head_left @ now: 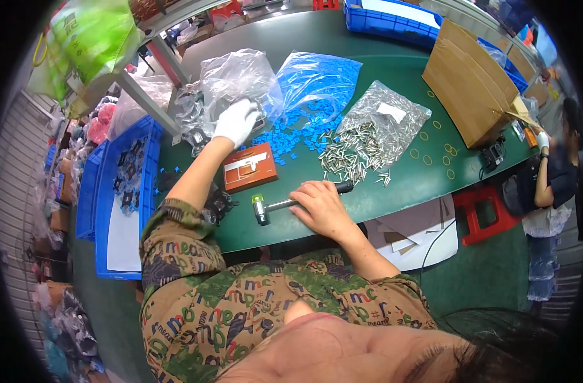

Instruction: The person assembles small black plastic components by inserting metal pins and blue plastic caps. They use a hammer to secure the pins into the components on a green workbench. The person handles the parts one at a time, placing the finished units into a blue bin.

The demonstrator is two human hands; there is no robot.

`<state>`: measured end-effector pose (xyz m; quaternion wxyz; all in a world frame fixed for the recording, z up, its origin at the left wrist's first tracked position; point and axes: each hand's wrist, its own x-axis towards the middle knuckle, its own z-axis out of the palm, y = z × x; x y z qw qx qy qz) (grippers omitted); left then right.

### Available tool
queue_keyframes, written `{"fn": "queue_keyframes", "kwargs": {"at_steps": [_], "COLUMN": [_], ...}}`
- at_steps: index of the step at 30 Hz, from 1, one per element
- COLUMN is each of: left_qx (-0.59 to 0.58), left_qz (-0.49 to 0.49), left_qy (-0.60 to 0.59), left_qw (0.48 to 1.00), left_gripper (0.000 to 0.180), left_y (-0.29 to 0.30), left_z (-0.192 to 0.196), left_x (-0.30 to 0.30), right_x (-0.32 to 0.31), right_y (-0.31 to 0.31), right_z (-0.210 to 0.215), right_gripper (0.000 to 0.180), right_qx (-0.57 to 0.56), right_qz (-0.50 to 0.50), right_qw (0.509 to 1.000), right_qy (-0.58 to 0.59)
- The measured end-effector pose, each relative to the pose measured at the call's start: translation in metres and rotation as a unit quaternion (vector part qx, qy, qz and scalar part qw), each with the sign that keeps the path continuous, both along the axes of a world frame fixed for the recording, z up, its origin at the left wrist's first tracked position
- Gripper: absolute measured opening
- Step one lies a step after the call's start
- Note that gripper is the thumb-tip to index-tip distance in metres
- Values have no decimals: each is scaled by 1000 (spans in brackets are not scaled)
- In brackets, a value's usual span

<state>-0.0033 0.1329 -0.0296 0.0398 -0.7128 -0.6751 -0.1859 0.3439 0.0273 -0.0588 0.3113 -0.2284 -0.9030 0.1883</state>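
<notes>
My left hand [237, 122], in a white glove, reaches into the mouth of a clear plastic bag [237, 73] among dark small parts. Its fingers look bent together; what they hold, if anything, is hidden. Bare, my right hand [320, 207] lies over the handle of a small mallet [261, 209] with a metal head and a yellow-green face. The mallet rests on the green table near its front edge. Between my hands sits a red-brown block or box [250, 167] with a whitish fixture on top. Several dark parts [219, 205] lie beside my left forearm.
Blue small parts [291, 137] spill from a bag [320, 80]; metal pins [349, 156] spill from another [393, 115]. Rubber bands [448, 159] and a cardboard box [470, 83] are at right. Blue crates [148, 185] stand left. A co-worker's gloved hand [542, 140] is at far right.
</notes>
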Motion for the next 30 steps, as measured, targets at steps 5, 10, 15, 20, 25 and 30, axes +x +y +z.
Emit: {"fn": "queue_keyframes", "kwargs": {"at_steps": [5,10,15,20,25,30], "left_qx": [-128,-182,-167,-148,-117,-70], "left_qz": [-6,55,151,225,123,-56], "left_qy": [94,123,67,-10,50,130], "left_qw": [987,974,972,963,984,987], "left_gripper": [49,60,66,61,49,26], "left_y": [-2,69,121,135,70,-66], "left_z": [-1,-18,-36,-49,-32,77], "left_x": [-7,-38,-60,-77,-65,8], "right_x": [-4,-1,-1,-4,-7,-4], "right_y": [-1,-1,1,-1,1,5], "right_z": [2,9,12,11,8,-6], "right_gripper": [29,28,27,26,27,26], "right_qx": [16,10,-2,0,2,23], "right_qz": [12,6,3,5,16,-8], "right_qw": [1000,1000,1000,1000,1000,1000], "right_qy": [19,9,-9,-7,3,14]}}
